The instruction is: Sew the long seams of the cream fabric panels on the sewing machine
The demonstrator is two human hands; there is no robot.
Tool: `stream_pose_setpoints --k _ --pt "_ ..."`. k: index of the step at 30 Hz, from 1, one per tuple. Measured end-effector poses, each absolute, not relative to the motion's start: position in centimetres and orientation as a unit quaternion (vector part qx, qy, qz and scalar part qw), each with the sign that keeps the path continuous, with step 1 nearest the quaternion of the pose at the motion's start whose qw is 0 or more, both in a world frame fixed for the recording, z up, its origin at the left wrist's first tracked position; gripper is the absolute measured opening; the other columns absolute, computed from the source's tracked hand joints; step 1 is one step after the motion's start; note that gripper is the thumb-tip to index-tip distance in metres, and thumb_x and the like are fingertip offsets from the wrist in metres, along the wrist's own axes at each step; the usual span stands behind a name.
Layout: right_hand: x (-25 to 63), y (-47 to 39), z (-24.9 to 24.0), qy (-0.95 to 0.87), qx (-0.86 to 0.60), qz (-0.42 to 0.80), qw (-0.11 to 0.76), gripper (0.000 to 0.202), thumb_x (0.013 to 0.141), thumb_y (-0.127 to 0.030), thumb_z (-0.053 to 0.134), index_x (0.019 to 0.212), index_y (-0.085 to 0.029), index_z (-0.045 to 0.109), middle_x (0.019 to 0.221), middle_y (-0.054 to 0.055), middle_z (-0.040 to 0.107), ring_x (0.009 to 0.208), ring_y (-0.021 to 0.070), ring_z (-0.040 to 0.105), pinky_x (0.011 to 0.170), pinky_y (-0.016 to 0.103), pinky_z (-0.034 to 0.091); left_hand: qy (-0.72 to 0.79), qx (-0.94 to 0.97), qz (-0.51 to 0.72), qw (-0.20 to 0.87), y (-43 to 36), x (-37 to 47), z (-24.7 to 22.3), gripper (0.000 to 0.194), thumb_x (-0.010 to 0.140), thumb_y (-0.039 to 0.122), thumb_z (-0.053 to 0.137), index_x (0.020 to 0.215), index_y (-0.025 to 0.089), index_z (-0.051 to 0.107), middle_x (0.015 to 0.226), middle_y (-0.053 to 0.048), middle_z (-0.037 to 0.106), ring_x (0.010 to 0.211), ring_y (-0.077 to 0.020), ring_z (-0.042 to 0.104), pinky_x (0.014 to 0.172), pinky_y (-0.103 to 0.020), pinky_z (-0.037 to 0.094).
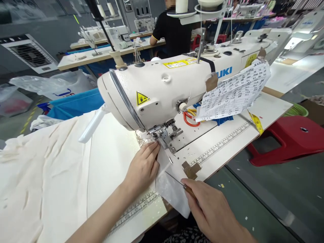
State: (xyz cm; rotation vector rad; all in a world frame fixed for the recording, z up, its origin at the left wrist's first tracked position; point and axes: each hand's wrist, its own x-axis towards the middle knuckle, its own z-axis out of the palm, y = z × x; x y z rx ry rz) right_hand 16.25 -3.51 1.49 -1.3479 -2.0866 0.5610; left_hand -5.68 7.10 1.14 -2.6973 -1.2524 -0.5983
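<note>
My left hand (144, 166) presses closed fingers on thin white fabric (172, 194) beside the presser foot of a white sewing machine (157, 87). The fabric hangs over the table's front edge between my hands. My right hand (211, 206) is wrapped round the brown wooden handle of an awl (189, 190). Its thin metal shaft points up and left, with the tip close to the fabric near my left hand. Whether the tip touches the fabric I cannot tell. The needle area is partly hidden behind metal guides.
Cream cloth (32, 175) covers the left side of the table. Red-handled scissors (191, 119) lie behind the needle area, near a handwritten sheet (233, 91) taped to the machine. A red stool (288, 140) stands at the right. A person in black (174, 33) sits beyond the machine.
</note>
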Motion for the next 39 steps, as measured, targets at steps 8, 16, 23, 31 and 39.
stream_pose_setpoints --k 8,16,23,31,39 --pt "15.9 -2.8 1.9 -0.784 -0.517 0.201 0.28 0.024 0.099 -0.011 0.037 0.115 -0.019 0.051 0.092 0.005 0.069 0.073 0.0206 0.068 0.06 0.03 0.048 -0.392 -0.896 -0.201 0.059 7.3 -6.3 1.0 0.042 0.094 0.013 0.037 0.128 -0.001 0.057 0.13 -0.016 0.061 0.127 -0.0278 0.051 0.109 -0.045 0.048" --pt "15.6 -1.5 2.5 -0.816 -0.515 0.143 0.22 0.022 0.095 -0.008 0.039 0.11 -0.015 0.053 0.084 0.005 0.068 0.066 0.0214 0.067 0.05 0.031 0.042 -0.413 -0.889 -0.168 0.102 7.2 -5.2 0.7 0.044 0.094 0.014 0.036 0.128 -0.007 0.055 0.129 -0.022 0.058 0.124 -0.033 0.05 0.105 -0.049 0.05" --pt "15.3 -0.1 3.1 -0.826 -0.525 0.122 0.166 0.018 0.092 -0.005 0.046 0.105 -0.014 0.055 0.081 0.004 0.066 0.066 0.0205 0.067 0.05 0.03 0.042 -0.449 -0.874 -0.162 0.086 7.1 -5.1 1.3 0.044 0.096 0.019 0.034 0.128 -0.004 0.054 0.124 -0.021 0.055 0.114 -0.0316 0.052 0.097 -0.048 0.053" --pt "14.4 1.2 4.1 -0.823 -0.542 0.146 0.086 0.02 0.091 -0.004 0.052 0.108 -0.014 0.057 0.087 0.004 0.067 0.076 0.0212 0.068 0.053 0.03 0.043 -0.429 -0.886 -0.124 0.123 5.9 -4.8 1.1 0.047 0.098 0.021 0.032 0.134 -0.004 0.048 0.139 -0.024 0.051 0.134 -0.0351 0.042 0.108 -0.05 0.043" --pt "13.8 1.2 4.1 -0.839 -0.526 0.128 0.06 0.018 0.093 -0.007 0.051 0.108 -0.015 0.055 0.09 0.004 0.064 0.077 0.0217 0.067 0.052 0.032 0.04 -0.415 -0.889 -0.125 0.145 5.5 -4.5 1.5 0.045 0.097 0.02 0.033 0.132 -0.003 0.05 0.138 -0.023 0.054 0.132 -0.0341 0.046 0.107 -0.048 0.041"
